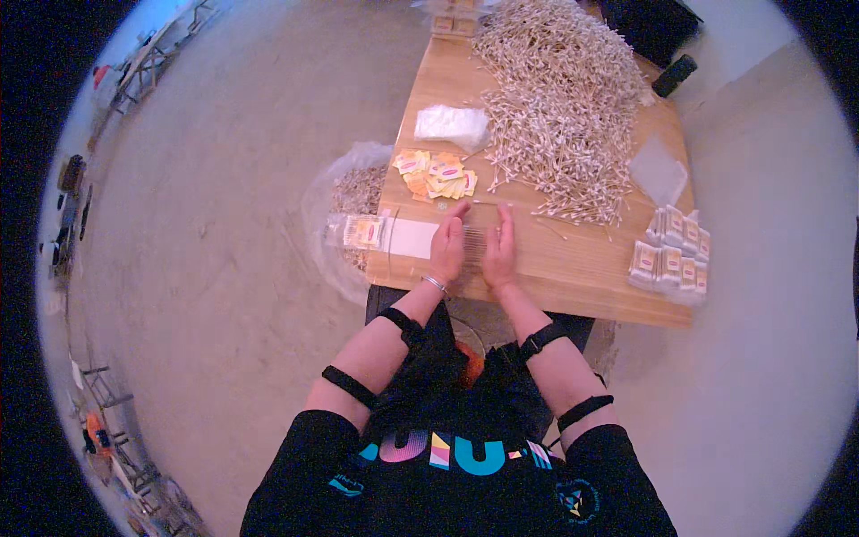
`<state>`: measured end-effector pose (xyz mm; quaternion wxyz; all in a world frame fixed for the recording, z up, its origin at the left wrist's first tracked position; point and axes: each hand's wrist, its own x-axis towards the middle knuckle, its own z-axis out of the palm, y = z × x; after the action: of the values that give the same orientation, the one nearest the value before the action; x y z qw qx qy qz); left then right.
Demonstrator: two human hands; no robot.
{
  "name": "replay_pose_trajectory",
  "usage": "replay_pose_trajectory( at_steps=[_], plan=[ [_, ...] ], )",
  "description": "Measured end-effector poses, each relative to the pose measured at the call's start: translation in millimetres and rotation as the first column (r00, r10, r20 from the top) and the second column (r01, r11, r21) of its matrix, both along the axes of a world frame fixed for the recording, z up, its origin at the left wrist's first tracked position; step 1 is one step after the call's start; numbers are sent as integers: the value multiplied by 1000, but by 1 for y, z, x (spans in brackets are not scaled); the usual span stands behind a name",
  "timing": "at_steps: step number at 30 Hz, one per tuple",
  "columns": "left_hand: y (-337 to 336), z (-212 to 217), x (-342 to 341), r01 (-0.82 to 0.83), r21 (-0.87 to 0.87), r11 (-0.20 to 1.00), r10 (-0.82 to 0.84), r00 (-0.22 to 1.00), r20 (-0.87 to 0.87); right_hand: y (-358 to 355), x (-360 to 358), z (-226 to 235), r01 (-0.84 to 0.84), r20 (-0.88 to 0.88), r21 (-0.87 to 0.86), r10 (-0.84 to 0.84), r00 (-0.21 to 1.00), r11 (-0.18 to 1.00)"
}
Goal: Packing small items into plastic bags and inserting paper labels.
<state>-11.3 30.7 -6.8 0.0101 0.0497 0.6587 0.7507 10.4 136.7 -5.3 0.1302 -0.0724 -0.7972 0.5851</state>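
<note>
Nearest the lens, a black printed shirt (447,465) and two banded forearms are leading up to the hands at the near edge of a wooden table (573,268). The left hand (447,243) and right hand (499,246) are standing palm to palm, fingers extended, pressing a small bundle of cotton swabs (474,242) between them; the grip is narrow, flat-sided rather than curled. To square the bundle well, the palms are probably best kept parallel, with the swab ends tapped level on the wood. Just left, a white card (412,238) is lying; beyond it, yellow labels (436,174) and a clear bag (452,123). A large loose heap of swabs (564,98) is covering the far side, and filled packets (669,255) are sitting at the right.
</note>
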Motion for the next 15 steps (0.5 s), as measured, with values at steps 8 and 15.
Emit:
replay_pose_trajectory(
  at_steps=[8,15],
  plan=[
    [3,-7,-1,-8,111,994,1,998,70,3,32,30,-456,420,808,178,890,372],
    [-2,4,3,92,-35,995,-90,995,51,-2,30,28,-395,379,821,124,917,412]
  ],
)
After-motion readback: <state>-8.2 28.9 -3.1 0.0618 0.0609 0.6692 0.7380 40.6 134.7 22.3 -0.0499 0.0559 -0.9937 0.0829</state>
